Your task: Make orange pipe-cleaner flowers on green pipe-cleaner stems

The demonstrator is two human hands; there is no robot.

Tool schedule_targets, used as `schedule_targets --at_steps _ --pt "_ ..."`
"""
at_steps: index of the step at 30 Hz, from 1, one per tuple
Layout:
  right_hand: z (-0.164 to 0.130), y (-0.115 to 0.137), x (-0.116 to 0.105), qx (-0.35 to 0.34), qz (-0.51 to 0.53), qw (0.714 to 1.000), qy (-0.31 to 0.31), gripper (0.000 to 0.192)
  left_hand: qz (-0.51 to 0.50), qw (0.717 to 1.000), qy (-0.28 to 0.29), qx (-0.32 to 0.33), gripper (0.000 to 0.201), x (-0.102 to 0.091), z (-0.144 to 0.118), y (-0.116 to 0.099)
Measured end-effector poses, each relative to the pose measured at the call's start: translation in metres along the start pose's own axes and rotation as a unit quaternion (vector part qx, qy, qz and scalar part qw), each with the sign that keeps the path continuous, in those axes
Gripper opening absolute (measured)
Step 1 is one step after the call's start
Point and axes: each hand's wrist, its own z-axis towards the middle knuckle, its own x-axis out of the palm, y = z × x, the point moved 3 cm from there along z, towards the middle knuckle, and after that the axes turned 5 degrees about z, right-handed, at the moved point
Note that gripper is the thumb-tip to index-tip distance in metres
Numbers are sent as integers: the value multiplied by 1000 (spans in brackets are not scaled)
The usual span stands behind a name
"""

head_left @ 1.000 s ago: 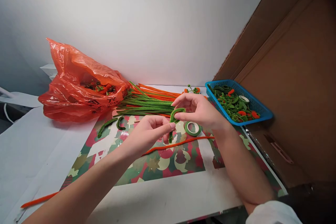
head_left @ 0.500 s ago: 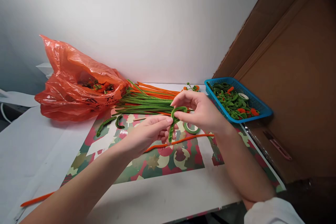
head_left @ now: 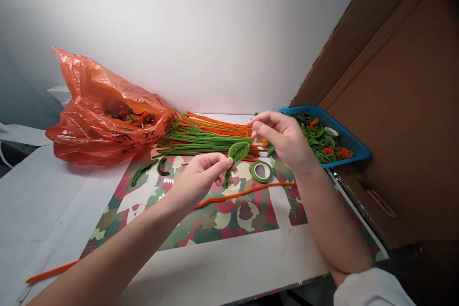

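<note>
A green pipe cleaner (head_left: 238, 152) bent into a flat leaf-like loop, its tail hanging down, is pinched between the thumb and fingers of my left hand (head_left: 208, 172). My right hand (head_left: 281, 138) hovers above and to the right of it, apart from the loop. Its fingers are loosely curled, with nothing visible in them. Behind the hands lies a bundle of straight green pipe cleaners (head_left: 201, 146) and orange pipe cleaners (head_left: 215, 123). A roll of green tape (head_left: 262, 172) rests just right of the loop, and one orange pipe cleaner (head_left: 236, 196) stretches across the mat below.
At the left stands an orange plastic bag (head_left: 107, 105) with finished-looking pieces inside. A blue basket (head_left: 362, 150) holds green and orange pieces at the right. Two short dark green pieces (head_left: 143, 171) lie on the patterned mat (head_left: 201, 234). A pink-handled cutter (head_left: 382, 203) is beside the cardboard (head_left: 401, 105).
My right hand has let go of the green pipe cleaner and moved up and to the right. In my left hand, the loop now faces the camera more fully.
</note>
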Motion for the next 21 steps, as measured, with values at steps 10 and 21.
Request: schedule_targets --at_steps 10,21 --pt "-4 -5 11 5 -40 974 223 37 -96 992 81 -26 28 4 -1 -4" --pt "0 -15 7 22 38 957 286 28 -34 995 93 21 29 4 -4 -4"
